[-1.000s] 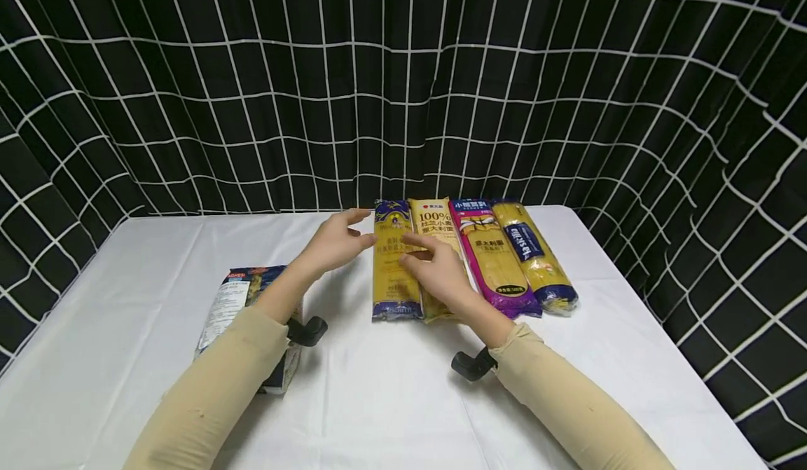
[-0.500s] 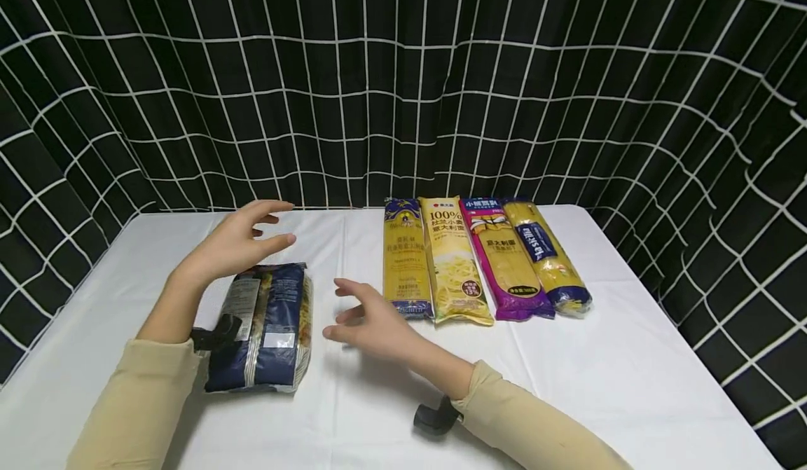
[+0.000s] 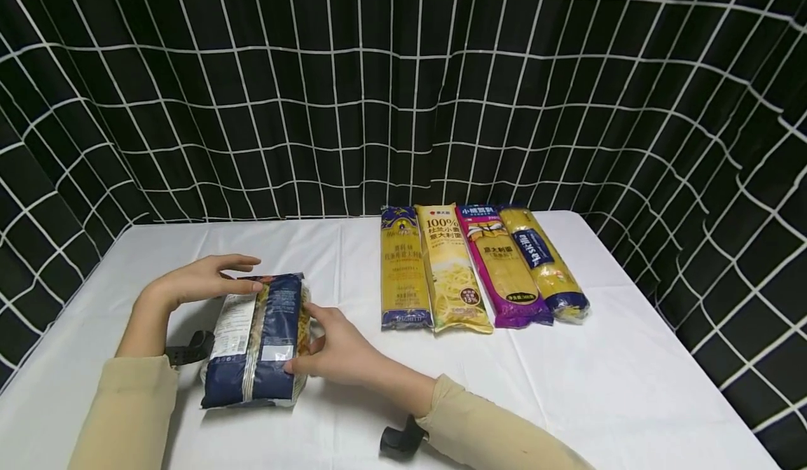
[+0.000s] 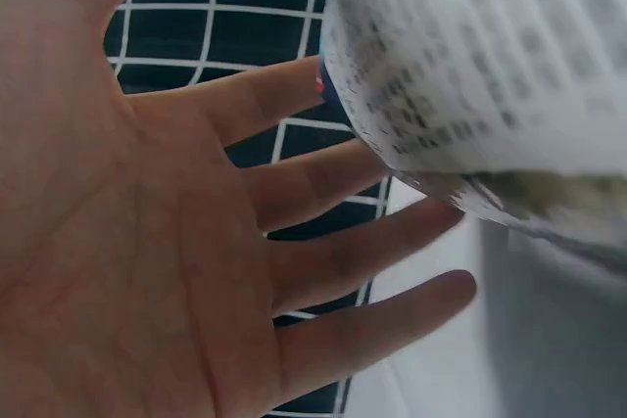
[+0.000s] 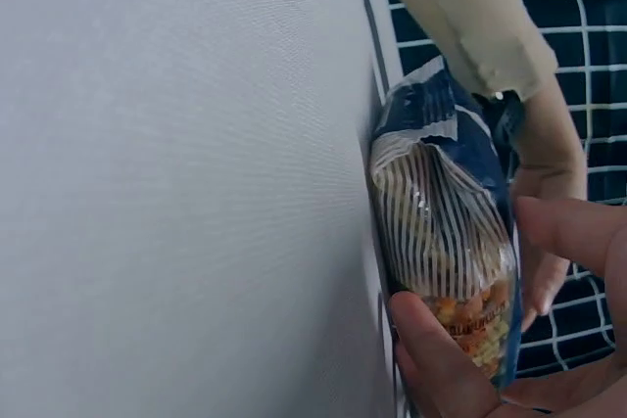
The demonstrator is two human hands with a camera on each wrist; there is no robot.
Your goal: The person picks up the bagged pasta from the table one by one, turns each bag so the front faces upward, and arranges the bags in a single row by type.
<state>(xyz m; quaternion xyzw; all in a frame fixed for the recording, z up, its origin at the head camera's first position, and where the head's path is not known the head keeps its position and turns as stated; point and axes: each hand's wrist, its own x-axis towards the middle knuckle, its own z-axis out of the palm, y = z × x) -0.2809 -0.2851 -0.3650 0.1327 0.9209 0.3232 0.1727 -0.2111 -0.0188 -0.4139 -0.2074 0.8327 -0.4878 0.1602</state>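
Note:
A blue bag of pasta [image 3: 274, 330] with a white label lies on the table at the left. At its right edge my right hand [image 3: 343, 347] holds it, thumb on the upper face and fingers low against the side. The right wrist view shows the bag's striped clear side [image 5: 431, 212] between thumb and fingers. My left hand [image 3: 195, 279] hovers at the bag's far left corner, fingers extended. In the left wrist view the left palm [image 4: 127, 242] faces the bag, its straight fingertips close to the white label [image 4: 490, 66]; whether they touch is unclear.
Several long spaghetti packs lie side by side at the back right: blue-and-yellow [image 3: 405, 267], cream [image 3: 450, 267], purple [image 3: 504, 267] and a clear one with a blue label [image 3: 543, 263]. A black curtain with white grid lines [image 3: 403, 106] hangs behind the white table [image 3: 567, 400].
Both hands have moved left from the spaghetti packs to the blue bag. The right hand has taken hold of its right side; the left has lowered towards its far left corner.

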